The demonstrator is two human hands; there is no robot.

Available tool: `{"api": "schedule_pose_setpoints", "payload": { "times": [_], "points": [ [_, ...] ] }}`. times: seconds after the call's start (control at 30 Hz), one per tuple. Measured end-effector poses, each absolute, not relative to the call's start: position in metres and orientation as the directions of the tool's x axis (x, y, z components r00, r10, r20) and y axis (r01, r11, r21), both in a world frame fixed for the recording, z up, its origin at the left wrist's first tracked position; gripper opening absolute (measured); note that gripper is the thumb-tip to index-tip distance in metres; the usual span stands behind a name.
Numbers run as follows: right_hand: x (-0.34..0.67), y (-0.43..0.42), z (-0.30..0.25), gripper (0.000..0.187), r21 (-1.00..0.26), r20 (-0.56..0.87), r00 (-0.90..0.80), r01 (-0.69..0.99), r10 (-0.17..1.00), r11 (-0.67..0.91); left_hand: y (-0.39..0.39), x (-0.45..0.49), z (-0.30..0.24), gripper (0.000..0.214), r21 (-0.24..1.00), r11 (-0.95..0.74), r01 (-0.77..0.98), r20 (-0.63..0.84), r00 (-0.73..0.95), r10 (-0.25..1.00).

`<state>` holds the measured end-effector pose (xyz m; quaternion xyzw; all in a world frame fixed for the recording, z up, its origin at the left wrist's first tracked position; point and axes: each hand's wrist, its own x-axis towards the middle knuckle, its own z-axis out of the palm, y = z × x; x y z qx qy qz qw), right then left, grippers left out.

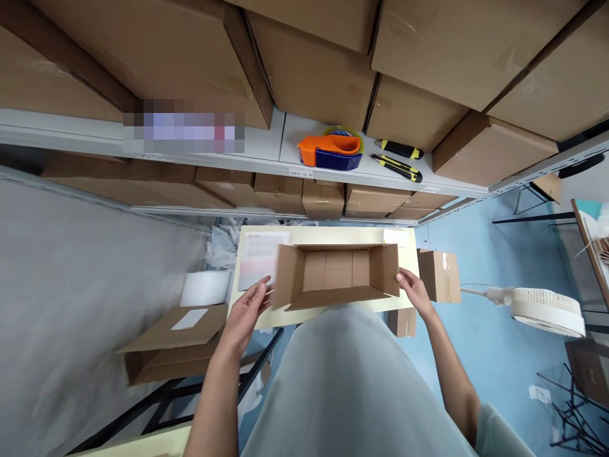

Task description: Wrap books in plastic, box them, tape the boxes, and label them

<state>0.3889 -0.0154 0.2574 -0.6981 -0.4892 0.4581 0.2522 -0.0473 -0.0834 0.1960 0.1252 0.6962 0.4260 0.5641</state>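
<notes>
An open cardboard box (337, 297) sits on the pale yellow table (328, 235) in front of me, its inside bare and its flaps standing apart. The left end flap (288, 276) is slightly smeared by motion. Close beside that flap is my left hand (247, 311), its fingers apart and loosely bent; whether the fingertips touch the cardboard is hard to see. At the opposite end my right hand (413, 291) pinches the edge of the right flap between thumb and fingers.
Above the table, a shelf (280, 136) bears large cartons, an orange and blue tape dispenser (333, 152) and two box cutters (397, 166). An open carton (176, 336) stands lower left. To the right are another carton (440, 276) and a white fan (547, 311).
</notes>
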Motion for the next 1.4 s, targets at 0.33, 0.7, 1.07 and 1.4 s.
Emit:
{"api": "schedule_pose_setpoints", "payload": {
  "times": [0.33, 0.7, 1.07, 1.4],
  "points": [
    [0.247, -0.003, 0.327, 0.048, -0.81, -0.01, -0.072, 0.586, 0.997, 0.034, -0.078, -0.119, 0.165, 0.056, 0.812, 0.576, 0.092, -0.432, -0.569, 0.7],
    [0.03, -0.035, 0.277, 0.08, -0.837, -0.514, -0.485, 0.464, 0.708, -0.289, -0.055, -0.166, 0.08, 0.064, 0.589, 0.669, 0.454, -0.429, -0.526, 0.735],
    [0.019, -0.033, 0.242, 0.078, -0.791, -0.58, -0.374, 0.47, 0.724, -0.391, -0.02, -0.161, 0.032, 0.076, 0.456, 0.77, 0.447, -0.526, -0.562, 0.638],
    [0.028, -0.031, 0.258, 0.071, -0.796, -0.59, -0.385, 0.423, 0.709, -0.433, 0.004, -0.171, 0.063, 0.045, 0.502, 0.812, 0.299, -0.642, -0.5, 0.581]
  ]
}}
